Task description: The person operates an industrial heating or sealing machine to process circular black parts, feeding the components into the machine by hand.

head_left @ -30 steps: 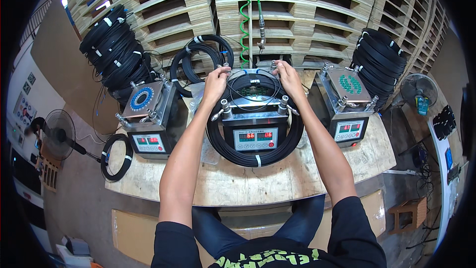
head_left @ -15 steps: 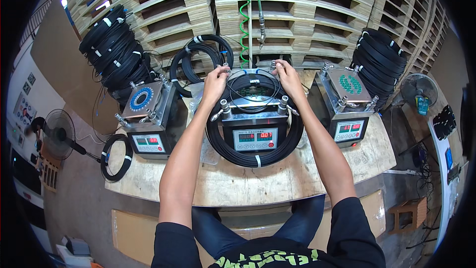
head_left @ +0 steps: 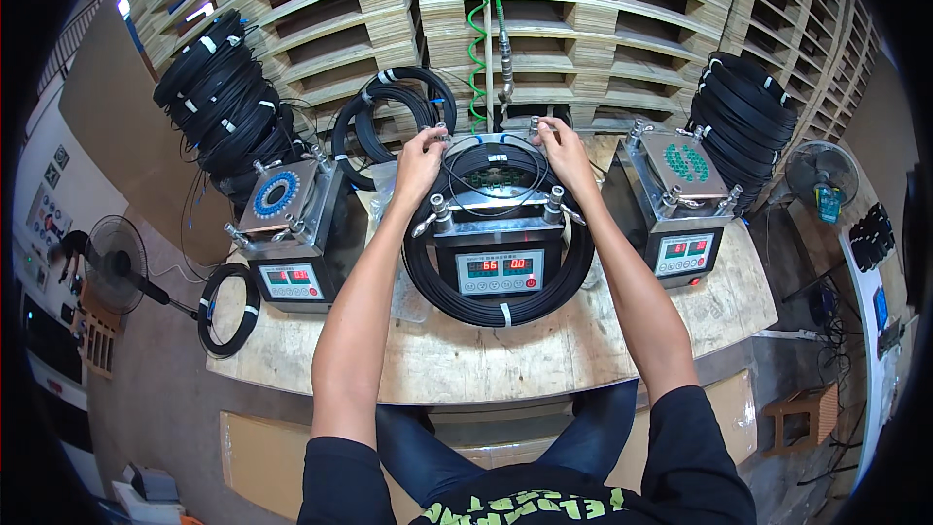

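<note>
In the middle of the bench stands a metal machine (head_left: 501, 227) with a lit red and green display panel (head_left: 498, 272). A large coil of black cable (head_left: 507, 315) hangs around its front, with thinner loops lying over its top plate. At the machine's far left corner, my left hand (head_left: 420, 165) is closed with its fingertips on a metal corner knob (head_left: 441, 129). My right hand (head_left: 567, 157) pinches the matching metal knob (head_left: 535, 124) at the far right corner. Two more knobed posts (head_left: 556, 196) stand at the near corners, with neither hand on them.
Similar machines stand left (head_left: 288, 199) and right (head_left: 685, 185). Stacked black cable coils (head_left: 225, 107) rise behind them, with loose coils (head_left: 228, 311) on the bench (head_left: 457, 369). A green air hose (head_left: 478, 39) hangs before wooden pallets (head_left: 622, 24). Fans (head_left: 117, 262) stand at both sides.
Both hands stay at the far corner knobs with barely any movement. The hanging hose end has swung slightly left and lower, and the display digits differ.
</note>
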`<state>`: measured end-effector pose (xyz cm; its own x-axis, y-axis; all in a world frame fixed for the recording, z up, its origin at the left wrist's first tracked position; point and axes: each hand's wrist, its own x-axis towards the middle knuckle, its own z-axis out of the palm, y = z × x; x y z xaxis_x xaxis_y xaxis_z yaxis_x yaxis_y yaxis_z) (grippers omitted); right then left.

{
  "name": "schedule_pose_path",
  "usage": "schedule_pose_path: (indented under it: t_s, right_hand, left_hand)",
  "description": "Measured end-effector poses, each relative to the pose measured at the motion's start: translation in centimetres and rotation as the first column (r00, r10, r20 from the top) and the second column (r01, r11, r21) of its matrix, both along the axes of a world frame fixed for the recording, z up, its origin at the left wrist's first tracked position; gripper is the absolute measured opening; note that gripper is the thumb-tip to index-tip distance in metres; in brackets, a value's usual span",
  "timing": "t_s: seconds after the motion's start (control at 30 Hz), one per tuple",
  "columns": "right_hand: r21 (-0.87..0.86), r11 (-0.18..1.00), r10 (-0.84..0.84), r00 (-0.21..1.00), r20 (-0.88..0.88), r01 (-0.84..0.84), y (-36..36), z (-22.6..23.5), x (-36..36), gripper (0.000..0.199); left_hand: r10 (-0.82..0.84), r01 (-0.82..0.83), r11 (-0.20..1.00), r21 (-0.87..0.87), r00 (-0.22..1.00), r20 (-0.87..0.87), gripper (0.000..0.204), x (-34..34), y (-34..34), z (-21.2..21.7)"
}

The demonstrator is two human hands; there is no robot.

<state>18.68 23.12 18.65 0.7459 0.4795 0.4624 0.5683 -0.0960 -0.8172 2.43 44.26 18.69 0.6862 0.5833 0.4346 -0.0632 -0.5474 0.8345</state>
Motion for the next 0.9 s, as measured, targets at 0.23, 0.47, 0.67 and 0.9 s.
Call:
schedule_pose_path:
  t_s: [0.23,0.47,0.67,0.9]
  right_hand:
    - [0.004,1.0,0.009,1.0,-0.006,-0.009,0.2,0.1,-0.2,0.036]
    - [-0.009,1.0,0.013,0.999,-0.039,-0.014,0.1,0.1,-0.1,0.037]
    - [-0.008,1.0,0.009,1.0,-0.026,-0.01,0.1,0.2,-0.1,0.037]
    - [-0.005,1.0,0.0,1.0,-0.021,0.0,0.0,0.4,-0.4,0.036]
  left_hand:
    - [0.006,-0.006,1.0,-0.02,1.0,0.0,0.027,0.4,1.1,-0.8]
    - [0.006,-0.006,1.0,0.003,1.0,0.005,0.027,0.2,0.9,-0.8]
    - [-0.004,0.004,1.0,0.01,1.0,-0.007,0.028,0.0,0.8,-0.4]
    - [-0.001,0.001,1.0,-0.016,1.0,-0.015,0.027,0.2,0.9,-0.8]
